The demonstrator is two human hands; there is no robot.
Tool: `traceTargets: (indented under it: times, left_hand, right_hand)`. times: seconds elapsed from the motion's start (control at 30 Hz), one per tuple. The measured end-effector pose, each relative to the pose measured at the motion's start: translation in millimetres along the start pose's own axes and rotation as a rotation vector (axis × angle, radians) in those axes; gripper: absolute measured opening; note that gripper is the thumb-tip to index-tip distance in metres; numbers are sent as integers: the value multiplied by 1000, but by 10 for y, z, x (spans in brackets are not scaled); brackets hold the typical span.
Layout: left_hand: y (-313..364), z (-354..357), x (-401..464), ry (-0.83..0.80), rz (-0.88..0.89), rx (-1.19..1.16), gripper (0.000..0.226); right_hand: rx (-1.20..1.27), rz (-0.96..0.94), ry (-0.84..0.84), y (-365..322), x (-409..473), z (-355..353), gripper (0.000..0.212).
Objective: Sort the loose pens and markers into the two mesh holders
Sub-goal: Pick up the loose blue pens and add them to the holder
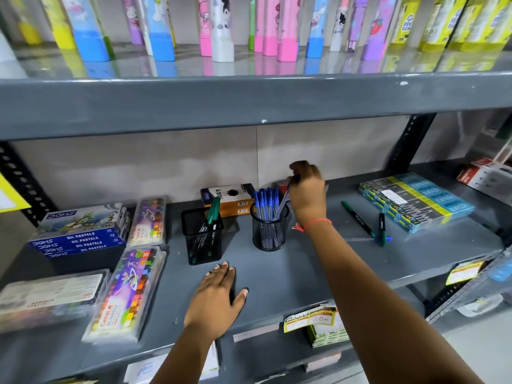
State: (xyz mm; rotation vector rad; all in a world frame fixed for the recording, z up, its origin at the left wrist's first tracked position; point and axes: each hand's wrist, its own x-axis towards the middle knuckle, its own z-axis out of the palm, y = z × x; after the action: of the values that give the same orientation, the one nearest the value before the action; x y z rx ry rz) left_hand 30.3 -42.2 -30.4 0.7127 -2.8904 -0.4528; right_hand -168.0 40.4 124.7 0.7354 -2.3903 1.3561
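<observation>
Right hand raised above round mesh holder, fingers pinched on upper end of a pen; pen tilted, lower end inside the holder rim among upright blue-capped pens. Left hand flat on grey shelf, palm down, fingers spread, grip on nothing. Square mesh holder just left of round one, apart from it, containing green-capped markers. Two loose green markers lying on shelf to right of right wrist, near a stack of blue-yellow boxes. Orange-black box behind both holders. Oil pastel packs at left end of shelf.
</observation>
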Motion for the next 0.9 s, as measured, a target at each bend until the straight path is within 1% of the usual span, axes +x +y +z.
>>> traceTargets:
  times: [0.07, 0.13, 0.17, 0.2, 0.27, 0.37, 0.43, 0.5, 0.6, 0.83, 0.9]
  left_hand:
    - [-4, 7, -1, 2, -1, -2, 64]
    - [-7, 11, -1, 3, 0, -6, 64]
    - [-9, 10, 0, 3, 2, -6, 64]
    - [-11, 8, 2, 3, 4, -7, 64]
    - [-11, 4, 2, 7, 3, -11, 64]
    - [-8, 0, 2, 13, -1, -18, 64]
    - [-8, 4, 0, 9, 1, -21, 64]
    - [-11, 6, -1, 10, 2, -26, 64]
    - [-12, 10, 1, 16, 3, -31, 63]
    - [-5, 13, -5, 15, 7, -42, 63]
    - [1, 9, -4, 20, 8, -55, 62]
  right_hand:
    - [-4, 53, -90, 85, -12, 77, 31]
    - [72, 196, -53, 195, -46, 85, 31]
    - [61, 263, -15, 284, -78, 71, 32]
    - [1, 310, -4, 396, -117, 49, 32]
    - [-208, 357, -81, 670, -220, -10, 33]
    - [-579, 418, -332, 1027, -418, -121, 40]
    - [-719, 434, -452, 1166, -525, -174, 42]
    - [-772, 377, -493, 1230, -601, -175, 39]
    - [-789, 217, -479, 1223, -696, -122, 35]
    - [-729, -78, -600, 1032, -976, 94, 33]
    - [-670, -124, -594, 975, -1036, 133, 29]
